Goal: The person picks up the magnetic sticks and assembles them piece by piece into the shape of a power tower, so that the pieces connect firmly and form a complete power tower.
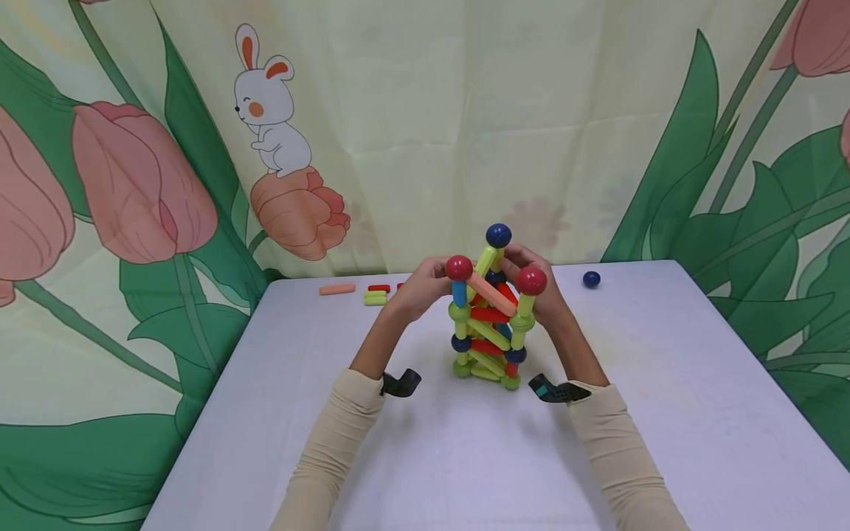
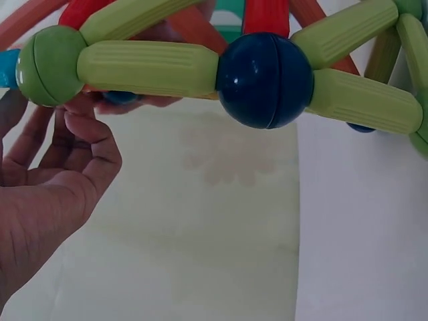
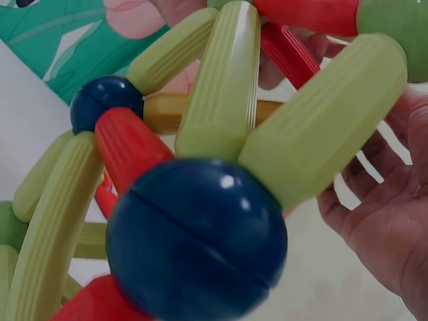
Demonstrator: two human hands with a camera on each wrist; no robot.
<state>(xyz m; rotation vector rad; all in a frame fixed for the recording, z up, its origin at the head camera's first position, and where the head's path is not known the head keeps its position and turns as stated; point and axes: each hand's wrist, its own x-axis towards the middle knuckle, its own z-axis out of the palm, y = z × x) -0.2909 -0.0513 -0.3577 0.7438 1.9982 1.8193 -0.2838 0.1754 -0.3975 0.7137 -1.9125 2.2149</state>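
Observation:
A tower of ribbed building sticks and balls (image 1: 490,313) stands on the table between both hands. Red balls (image 1: 531,281) top its two front columns, and a dark blue ball (image 1: 498,235) caps the taller back. My left hand (image 1: 425,287) grips the tower's upper left, behind the red ball and blue stick (image 1: 460,293); its curled fingers show below a green ball (image 2: 50,65) in the left wrist view. At the upper right, my right hand (image 1: 534,284) holds the tower from behind. Its bent fingers and thumb reach a green ball (image 3: 394,33) in the right wrist view.
Behind the left forearm lie an orange stick (image 1: 337,289), short yellow-green sticks (image 1: 375,298) and red sticks (image 1: 379,287). One loose dark blue ball (image 1: 591,279) sits at the table's back right. A printed curtain (image 1: 412,133) hangs behind the white table (image 1: 664,442).

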